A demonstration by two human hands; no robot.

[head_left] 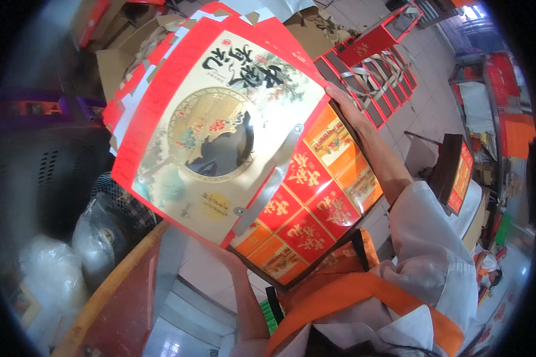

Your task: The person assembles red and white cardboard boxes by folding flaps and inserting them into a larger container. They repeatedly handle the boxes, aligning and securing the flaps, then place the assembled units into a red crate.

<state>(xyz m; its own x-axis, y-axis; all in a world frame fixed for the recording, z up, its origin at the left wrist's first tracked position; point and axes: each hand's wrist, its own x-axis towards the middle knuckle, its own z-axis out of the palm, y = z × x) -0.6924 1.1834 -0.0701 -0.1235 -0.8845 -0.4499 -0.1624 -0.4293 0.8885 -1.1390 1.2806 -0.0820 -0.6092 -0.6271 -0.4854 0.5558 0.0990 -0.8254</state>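
Tilted in front of me is a gift box tray (307, 232) with a dark edge, filled with several red and orange printed packs under a shiny cover. Against its far left side lies a cream and red printed carton panel (155, 140) with a round dark window and a silvery strap handle (262, 202) fixed by two studs. My right hand (343, 104) grips the far right edge, where panel and tray meet. On the near left, my left hand (229, 260) supports the box from below, its fingers hidden beneath.
Red flat cartons (131, 89) with white edges lie stacked beyond the panel. Red bags with pale ribbon handles (369, 77) stand on the tiled floor at the far right. Clear plastic bags (95, 229) and a wood-edged table (110, 291) are on the left. Another filled box (455, 172) stands at right.
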